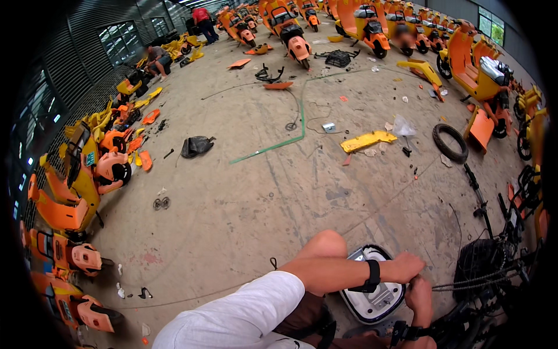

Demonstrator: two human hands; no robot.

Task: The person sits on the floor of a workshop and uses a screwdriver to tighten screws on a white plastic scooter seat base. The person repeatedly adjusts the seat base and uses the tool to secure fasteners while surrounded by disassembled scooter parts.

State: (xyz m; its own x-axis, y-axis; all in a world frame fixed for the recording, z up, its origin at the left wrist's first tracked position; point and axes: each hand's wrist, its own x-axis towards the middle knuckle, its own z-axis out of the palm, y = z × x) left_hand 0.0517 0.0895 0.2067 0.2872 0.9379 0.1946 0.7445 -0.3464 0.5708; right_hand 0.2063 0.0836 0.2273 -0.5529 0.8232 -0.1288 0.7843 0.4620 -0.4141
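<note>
My left hand (405, 267) reaches across from the white sleeve, a black band on its wrist. Its fingers are curled, and what they pinch is hidden. Close against it is my right hand (419, 295), fingers closed on dark cables (474, 284) that run off to the right. Beneath my left forearm a white, rounded housing (372, 307) with a black rim rests on the floor beside my knee. A grey metal plate shows inside it; my forearm covers its middle.
At my right stand a black mesh basket (478, 262) and tangled dark parts. A tyre (450, 143), a yellow panel (368, 141) and a black bag (197, 146) lie ahead. Orange-yellow scooters (78, 203) line both sides. Two people (203, 24) are far off at the back left.
</note>
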